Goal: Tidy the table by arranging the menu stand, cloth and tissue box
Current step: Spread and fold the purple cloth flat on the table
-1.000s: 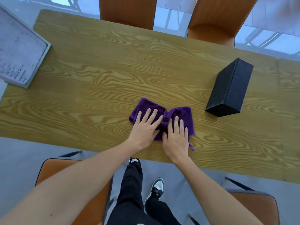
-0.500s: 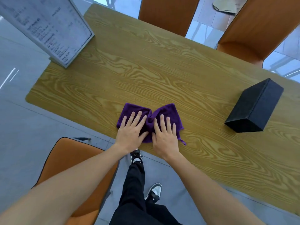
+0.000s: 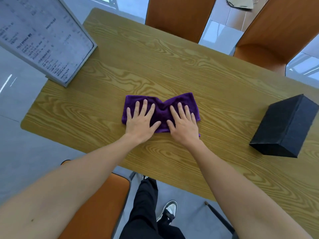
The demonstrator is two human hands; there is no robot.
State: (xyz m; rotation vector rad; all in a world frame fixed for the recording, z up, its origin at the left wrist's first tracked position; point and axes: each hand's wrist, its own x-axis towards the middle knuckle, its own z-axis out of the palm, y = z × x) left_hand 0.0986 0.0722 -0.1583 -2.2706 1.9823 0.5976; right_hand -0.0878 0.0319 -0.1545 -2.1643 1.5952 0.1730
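Note:
A purple cloth (image 3: 163, 107) lies folded near the middle of the wooden table (image 3: 172, 66), pinched in at its centre. My left hand (image 3: 139, 121) rests flat on its left half, fingers spread. My right hand (image 3: 183, 124) rests flat on its right half, fingers spread too. Neither hand grips anything. A menu stand (image 3: 44, 37), a grey-framed sheet of printed text, stands at the table's far left corner. The tissue box (image 3: 283, 126), black and rectangular, sits at the right side of the table, well apart from the cloth.
Two orange chairs (image 3: 179, 16) (image 3: 276, 31) stand at the far side of the table. Another orange chair (image 3: 96, 207) is at the near side by my legs. A grey floor surrounds the table.
The view has swung right and closer, so the menu stand shows more fully. My hands have slid apart on the cloth, spreading it wider and flatter.

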